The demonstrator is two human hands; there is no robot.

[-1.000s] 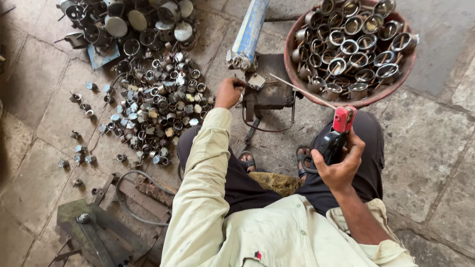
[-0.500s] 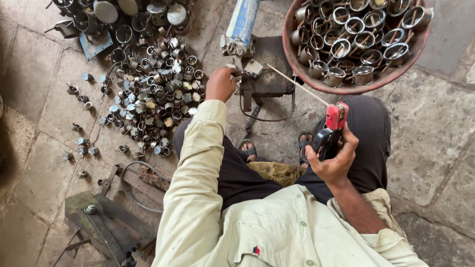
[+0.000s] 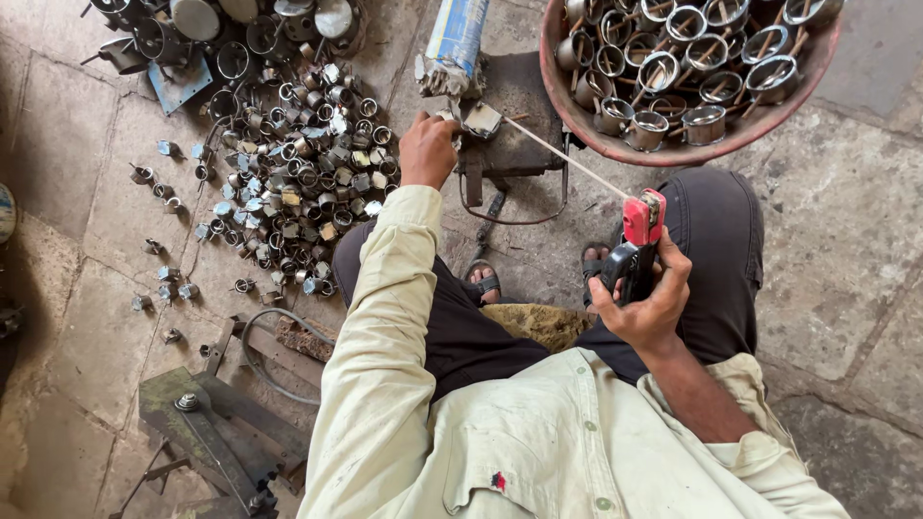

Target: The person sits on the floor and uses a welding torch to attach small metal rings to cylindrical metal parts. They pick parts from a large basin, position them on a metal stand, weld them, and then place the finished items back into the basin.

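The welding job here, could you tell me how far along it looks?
Looks done: the red basin holds many metal cups with rods attached. In hand: the left hand steadies a small piece on the block, while the right hand grips the electrode holder. Left: a loose parts pile.

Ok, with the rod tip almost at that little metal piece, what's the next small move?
Probably ease the rod tip onto the small metal piece: the left hand rests beside that piece, and the right hand aims the red-and-black holder at it.
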